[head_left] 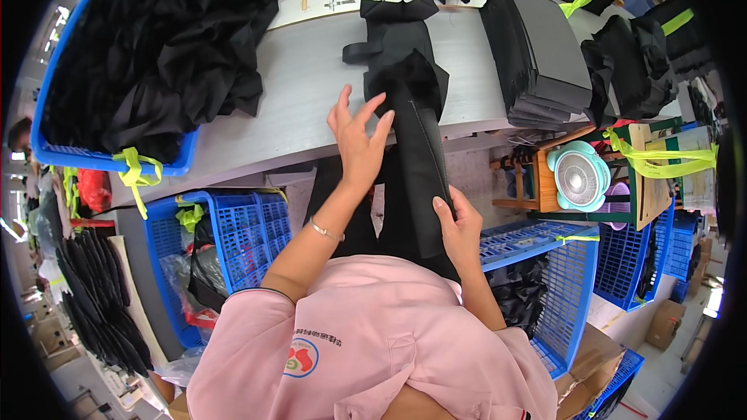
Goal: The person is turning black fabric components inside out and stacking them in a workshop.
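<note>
Two hands are working one black fabric piece, which is lying half on the grey table and hanging over its near edge at 6 o'clock. Left hand is lying flat on the piece at the table edge, fingers spread, pressing rather than pinching. Right hand is gripping the hanging lower end below the table, thumb and fingers pinched on the fabric's right edge.

Progress, judged from the layout: a neat stack of folded black pieces is sitting at 2 o'clock on the table, so a good batch looks done. A big loose heap of black fabric is filling the blue basket at 10 o'clock, so plenty looks left. Current piece is looking mid-handling: stretched out long, not yet folded or stacked.
</note>
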Motion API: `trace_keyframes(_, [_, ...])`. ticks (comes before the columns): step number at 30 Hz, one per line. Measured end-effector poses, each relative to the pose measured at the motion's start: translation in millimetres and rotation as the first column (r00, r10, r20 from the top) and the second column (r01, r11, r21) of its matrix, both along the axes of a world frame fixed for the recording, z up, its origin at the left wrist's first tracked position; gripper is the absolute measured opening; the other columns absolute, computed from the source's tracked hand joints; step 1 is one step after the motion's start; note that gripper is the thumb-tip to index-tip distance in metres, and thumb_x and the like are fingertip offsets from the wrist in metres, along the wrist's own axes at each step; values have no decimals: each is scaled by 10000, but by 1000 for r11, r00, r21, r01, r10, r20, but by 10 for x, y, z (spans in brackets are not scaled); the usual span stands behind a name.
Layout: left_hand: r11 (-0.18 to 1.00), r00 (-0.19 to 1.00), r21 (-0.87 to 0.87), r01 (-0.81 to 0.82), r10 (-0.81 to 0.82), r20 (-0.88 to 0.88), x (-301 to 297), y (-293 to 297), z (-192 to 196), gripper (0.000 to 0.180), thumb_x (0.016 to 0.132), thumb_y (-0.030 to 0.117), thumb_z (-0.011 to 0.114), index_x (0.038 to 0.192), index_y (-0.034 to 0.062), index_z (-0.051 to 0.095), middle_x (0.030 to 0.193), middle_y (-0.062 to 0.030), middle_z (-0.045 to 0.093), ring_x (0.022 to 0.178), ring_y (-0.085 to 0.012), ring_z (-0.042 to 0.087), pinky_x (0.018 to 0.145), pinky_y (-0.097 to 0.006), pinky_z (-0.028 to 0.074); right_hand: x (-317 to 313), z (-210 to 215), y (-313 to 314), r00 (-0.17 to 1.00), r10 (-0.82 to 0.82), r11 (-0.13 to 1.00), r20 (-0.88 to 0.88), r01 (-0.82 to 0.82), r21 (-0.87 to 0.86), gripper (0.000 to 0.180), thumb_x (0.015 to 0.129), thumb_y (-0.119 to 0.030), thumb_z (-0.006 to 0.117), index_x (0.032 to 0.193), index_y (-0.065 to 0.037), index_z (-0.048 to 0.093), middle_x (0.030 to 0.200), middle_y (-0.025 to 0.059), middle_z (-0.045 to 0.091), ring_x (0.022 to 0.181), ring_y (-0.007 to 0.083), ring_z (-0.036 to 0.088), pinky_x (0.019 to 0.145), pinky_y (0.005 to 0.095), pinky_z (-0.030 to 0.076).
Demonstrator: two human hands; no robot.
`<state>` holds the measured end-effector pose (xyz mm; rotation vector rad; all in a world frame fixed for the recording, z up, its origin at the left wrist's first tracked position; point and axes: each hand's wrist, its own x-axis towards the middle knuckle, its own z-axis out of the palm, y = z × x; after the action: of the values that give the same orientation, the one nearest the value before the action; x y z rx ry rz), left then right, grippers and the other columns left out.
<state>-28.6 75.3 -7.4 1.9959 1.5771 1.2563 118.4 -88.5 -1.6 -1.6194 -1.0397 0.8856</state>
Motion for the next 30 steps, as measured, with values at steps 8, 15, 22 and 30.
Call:
trace_keyframes(8, [942, 937, 33, 335, -337, 93, 203, 261, 224, 401, 691, -129, 496, 1024, -21, 692, 1398, -83, 563, 1005, -318, 532, 879, -351, 467, 6, 309, 397, 959, 23, 998, 281, -37, 43, 335, 948, -121, 609, 1259, 6, 614, 1024, 210, 708, 789, 220, 676, 755, 317, 516])
trace_keyframes(15, [674, 666, -11, 739, -727, 167, 226, -280, 566, 384, 697, -105, 557, 984, 64, 750, 1333, -55, 627, 937, -278, 587, 851, -308, 490, 99, -95, 991, 991, -33, 986, 133, 11, 167, 164, 903, -76, 597, 1033, -3, 665, 873, 169, 698, 800, 316, 689, 684, 419, 513])
trace_keyframes(22, [807, 778, 99, 582, -588, 220, -177, -583, 566, 665, 724, 34, 674, 1370, 22, 518, 1492, -205, 426, 1333, -356, 443, 1067, -430, 391, 98, -123, 817, 607, -120, 983, -786, 183, -9, 374, 980, -194, 610, 1313, -34, 555, 1252, 78, 624, 1102, 208, 619, 926, 349, 520])
trace_keyframes(30, [902, 878, 17, 431, -424, 221, 91, -806, 429, 849, 682, 45, 714, 1469, 64, 396, 1506, -194, 353, 1344, -382, 369, 1079, -482, 333, 48, 104, 781, 346, -27, 973, -938, 226, 55, 402, 965, -236, 627, 1309, -39, 557, 1269, 122, 628, 1118, 245, 636, 958, 375, 549])
